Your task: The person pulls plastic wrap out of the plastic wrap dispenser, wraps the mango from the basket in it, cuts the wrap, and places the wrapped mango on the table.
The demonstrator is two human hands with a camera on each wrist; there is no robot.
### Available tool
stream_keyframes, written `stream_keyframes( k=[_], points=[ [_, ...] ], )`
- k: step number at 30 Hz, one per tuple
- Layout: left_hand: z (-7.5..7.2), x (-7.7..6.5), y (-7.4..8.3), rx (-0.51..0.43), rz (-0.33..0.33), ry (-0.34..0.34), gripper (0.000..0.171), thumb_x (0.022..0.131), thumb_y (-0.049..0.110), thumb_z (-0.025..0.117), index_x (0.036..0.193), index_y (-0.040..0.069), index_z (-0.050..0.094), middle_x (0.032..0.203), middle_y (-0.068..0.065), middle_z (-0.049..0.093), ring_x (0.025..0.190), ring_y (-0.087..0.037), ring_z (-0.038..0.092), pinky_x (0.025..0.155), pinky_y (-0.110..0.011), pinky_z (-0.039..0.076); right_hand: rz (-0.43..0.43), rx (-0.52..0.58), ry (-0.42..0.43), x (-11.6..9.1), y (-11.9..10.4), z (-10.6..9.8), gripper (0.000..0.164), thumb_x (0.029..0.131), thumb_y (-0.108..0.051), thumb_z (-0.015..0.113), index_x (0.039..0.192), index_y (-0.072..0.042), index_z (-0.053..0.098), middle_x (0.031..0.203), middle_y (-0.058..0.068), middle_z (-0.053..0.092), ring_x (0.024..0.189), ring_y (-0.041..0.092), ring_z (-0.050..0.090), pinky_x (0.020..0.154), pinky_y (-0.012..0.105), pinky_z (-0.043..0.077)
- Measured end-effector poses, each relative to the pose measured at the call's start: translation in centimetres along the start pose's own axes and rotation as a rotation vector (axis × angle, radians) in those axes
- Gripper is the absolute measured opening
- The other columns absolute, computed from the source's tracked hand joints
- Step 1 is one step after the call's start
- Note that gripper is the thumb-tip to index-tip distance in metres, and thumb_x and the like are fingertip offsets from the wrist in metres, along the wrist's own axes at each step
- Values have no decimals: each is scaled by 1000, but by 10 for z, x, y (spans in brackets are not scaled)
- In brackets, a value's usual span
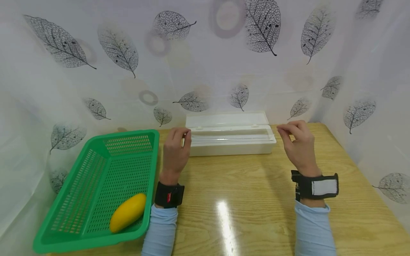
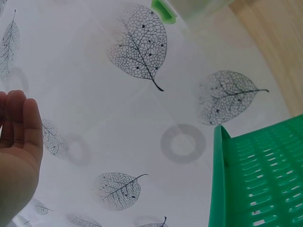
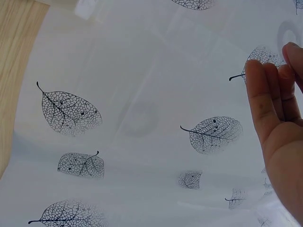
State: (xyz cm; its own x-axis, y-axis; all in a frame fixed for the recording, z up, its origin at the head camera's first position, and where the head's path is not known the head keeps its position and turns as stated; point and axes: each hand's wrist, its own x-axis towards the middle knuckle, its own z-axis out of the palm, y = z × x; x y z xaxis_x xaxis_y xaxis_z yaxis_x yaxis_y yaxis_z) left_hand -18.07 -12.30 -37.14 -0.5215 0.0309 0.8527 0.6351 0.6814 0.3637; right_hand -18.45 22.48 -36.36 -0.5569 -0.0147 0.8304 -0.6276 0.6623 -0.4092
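Observation:
A long white plastic-wrap dispenser box [image 1: 230,149] stands at the back of the table, its lid [image 1: 227,118] raised. My left hand [image 1: 175,149] is at the box's left end, thumb and fingertips pinched together. Beyond the right end, my right hand [image 1: 298,144] pinches in the same way. The two hands appear to hold clear plastic wrap between them; it is so transparent that only faint streaks show in the right wrist view, and its edges cannot be made out. Both wrist views catch the hands, left [image 2: 19,142] and right [image 3: 279,127], at the frame's side.
A green plastic basket [image 1: 154,170] stands on the left, close beside the left forearm. Inside it, near the front right corner, lies a yellow mango [image 1: 128,213]. Behind the wooden table [image 1: 250,199] hangs a pale leaf-print curtain [image 1: 205,64].

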Motion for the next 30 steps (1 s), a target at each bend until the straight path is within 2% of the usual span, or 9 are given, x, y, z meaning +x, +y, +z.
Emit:
stream_keyframes(
  k=[9,18,30],
  points=[
    [-1,0,2,3,41,41,9,96,3,61,96,-5,66,91,-18,63,80,-28,62,69,-38,54,6,27,22,0,0,-2,21,78,21,71,93,7,74,87,23,57,81,16,53,82,7,37],
    [-1,0,3,12,56,71,6,93,-1,64,97,-5,66,91,-18,63,81,-28,62,68,-38,54,9,21,-25,2,-6,-9,13,86,11,69,97,8,73,89,22,58,87,0,51,82,10,40],
    [-3,1,7,12,59,85,7,93,0,65,97,-6,67,92,-19,63,83,-29,63,70,-39,55,-4,41,-3,4,-9,-11,14,85,13,69,96,8,74,89,23,58,88,-9,48,79,12,40]
  ],
)
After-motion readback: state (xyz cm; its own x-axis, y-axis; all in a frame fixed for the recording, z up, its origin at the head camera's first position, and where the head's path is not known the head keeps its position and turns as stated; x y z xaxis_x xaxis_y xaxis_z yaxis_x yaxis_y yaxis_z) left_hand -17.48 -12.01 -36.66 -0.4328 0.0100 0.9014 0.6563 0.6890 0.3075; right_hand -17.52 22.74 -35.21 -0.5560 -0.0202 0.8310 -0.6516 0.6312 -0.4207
